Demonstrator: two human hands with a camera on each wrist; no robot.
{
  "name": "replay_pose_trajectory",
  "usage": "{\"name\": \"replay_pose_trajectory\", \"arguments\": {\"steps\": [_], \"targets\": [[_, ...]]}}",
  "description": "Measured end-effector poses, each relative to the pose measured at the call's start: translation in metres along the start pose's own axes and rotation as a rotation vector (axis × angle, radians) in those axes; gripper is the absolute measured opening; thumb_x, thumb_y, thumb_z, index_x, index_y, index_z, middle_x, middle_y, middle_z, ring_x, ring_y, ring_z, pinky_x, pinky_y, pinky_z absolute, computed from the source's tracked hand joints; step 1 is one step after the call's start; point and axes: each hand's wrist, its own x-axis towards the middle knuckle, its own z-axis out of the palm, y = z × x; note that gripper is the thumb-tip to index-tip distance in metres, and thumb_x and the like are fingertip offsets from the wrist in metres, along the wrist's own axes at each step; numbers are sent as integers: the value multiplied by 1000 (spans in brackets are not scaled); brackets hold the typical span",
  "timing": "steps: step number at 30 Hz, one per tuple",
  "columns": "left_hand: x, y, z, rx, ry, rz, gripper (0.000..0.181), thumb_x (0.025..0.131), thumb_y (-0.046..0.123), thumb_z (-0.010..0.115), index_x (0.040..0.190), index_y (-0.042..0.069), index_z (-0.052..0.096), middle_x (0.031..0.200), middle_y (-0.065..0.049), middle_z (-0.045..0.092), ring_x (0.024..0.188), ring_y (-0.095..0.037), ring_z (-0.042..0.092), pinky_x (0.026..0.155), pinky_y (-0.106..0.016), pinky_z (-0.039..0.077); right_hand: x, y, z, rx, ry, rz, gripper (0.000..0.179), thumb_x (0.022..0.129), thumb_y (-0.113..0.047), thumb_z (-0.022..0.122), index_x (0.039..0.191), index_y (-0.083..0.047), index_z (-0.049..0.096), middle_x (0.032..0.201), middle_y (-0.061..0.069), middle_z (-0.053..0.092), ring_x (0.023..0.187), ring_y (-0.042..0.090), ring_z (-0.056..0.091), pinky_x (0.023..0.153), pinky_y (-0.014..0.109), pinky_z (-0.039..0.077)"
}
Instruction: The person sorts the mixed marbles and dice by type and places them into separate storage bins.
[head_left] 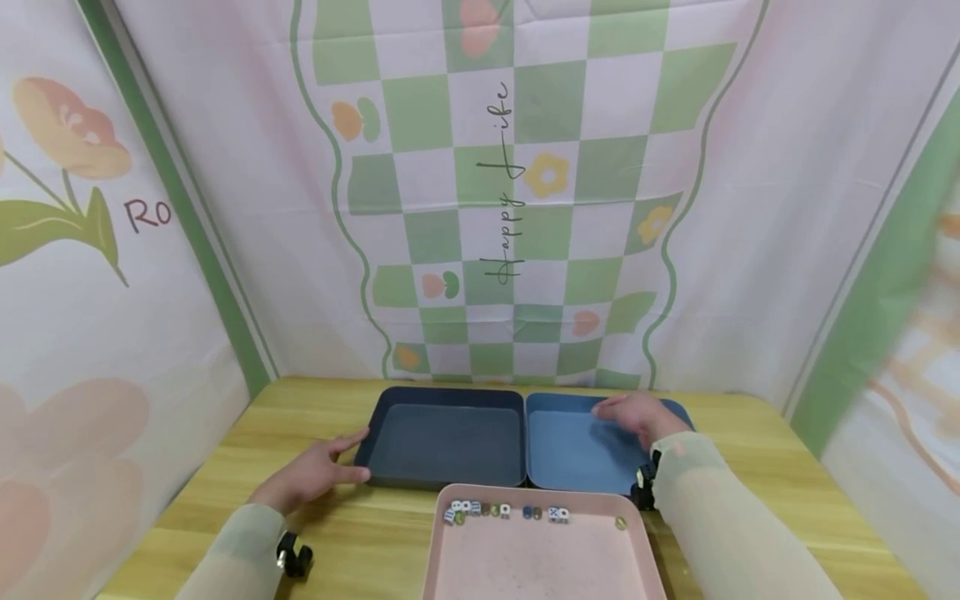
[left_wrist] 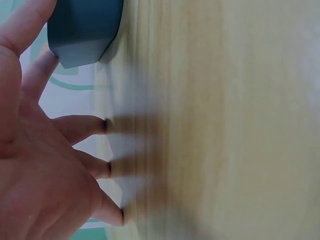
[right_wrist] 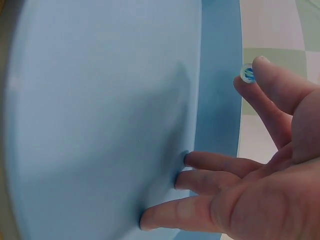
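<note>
- Right hand (head_left: pixel 641 419): thumb + index pinch a small, clear, round marble w/ a blue-green swirl (right_wrist: pixel 246 73); the other 3 fingers are extended, slightly apart, tips down on the floor of the light-blue rectangular tray w/ low walls (head_left: pixel 566 446).
- Marble pos.: at the R thumb & index tips; from the right wrist cam it shows just past the tray's rim line, against the backdrop (too small to make out from the head cam).
- Left hand (head_left: pixel 313 472): spread wide, thumb well apart from index. Both tips seem to touch the outer left end of the dark slate-blue rectangular tray w/ low walls (head_left: pixel 450 437), at/near its corner. Other 3 fingers fanned out, tips on the yellowish wood-grain table (head_left: pixel 757 450). Nothing gripped in the palm.
- Dark tray + light-blue tray sit side by side, ends touching or nearly so, dark one on the left.
- Pale pink tray w/ rounded corners (head_left: pixel 540 562) is nearer the person, in front of the other two, its near end cut off by the frame. Can't tell if it touches them.
- In it, along the far wall: a loose row of white cube dice w/ dark markings (head_left: pixel 564 515) mixed w/ small greenish & blue round pieces; one yellow-green round piece (head_left: pixel 621 523) lies apart, near the far right corner.
- Behind: white fabric backdrop w/ green checks (head_left: pixel 547 233).
</note>
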Motion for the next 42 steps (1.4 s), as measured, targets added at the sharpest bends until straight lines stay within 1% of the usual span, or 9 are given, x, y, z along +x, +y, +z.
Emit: {"name": "replay_pose_trajectory", "arguments": {"steps": [7, 12, 16, 24, 30, 37, 42], "targets": [[0, 0, 0, 1, 2, 7, 83, 85, 36, 80, 155, 17, 39, 158, -20, 28, 142, -49, 19, 111, -64, 17, 2, 0, 0, 35, -10, 11, 48, 100, -25, 59, 138, 5, 55, 150, 35, 30, 136, 55, 26, 110, 61, 25], [-1, 1, 0, -7, -1, 5, 83, 85, 37, 79, 155, 18, 38, 158, -19, 28, 142, -49, 18, 110, -65, 18, 2, 2, -1, 20, -33, -2, 53, 102, -26, 57, 144, 4, 48, 153, 34, 26, 137, 56, 23, 110, 62, 24], [-1, 1, 0, -7, -1, 0, 83, 85, 37, 79, 155, 19, 39, 158, -19, 28, 142, -50, 18, 110, -65, 18, 0, 1, -2, 16, -34, -4, 54, 102, -26, 56, 146, 4, 46, 154, 34, 24, 138, 56, 21, 110, 62, 24], [-1, 1, 0, 14, 1, -13, 85, 85, 39, 79, 156, 19, 37, 159, -18, 27, 143, -48, 17, 111, -64, 18, -4, -3, -1, 83, -36, 46, 56, 101, -28, 58, 148, 0, 46, 157, 32, 19, 139, 57, 15, 110, 66, 19], [0, 0, 3, 17, 12, 7, 85, 85, 38, 80, 155, 15, 38, 158, -18, 30, 143, -47, 20, 112, -63, 17, -5, -1, 1, 78, -18, 16, 54, 99, -27, 62, 143, 1, 51, 154, 33, 24, 138, 57, 19, 110, 65, 21], [2, 2, 1, 17, 13, 6, 85, 85, 37, 80, 155, 15, 38, 157, -19, 30, 143, -47, 20, 112, -63, 16, -5, 3, -4, 62, -64, -4, 58, 100, -34, 60, 146, -1, 48, 156, 31, 23, 139, 58, 16, 109, 67, 18], [1, 0, 1, 23, 17, -1, 84, 83, 38, 81, 154, 17, 40, 157, -19, 30, 143, -47, 19, 112, -63, 15, -5, 3, -4, 49, -64, -5, 59, 100, -36, 60, 146, -2, 48, 156, 30, 23, 138, 58, 17, 108, 68, 19]]}}
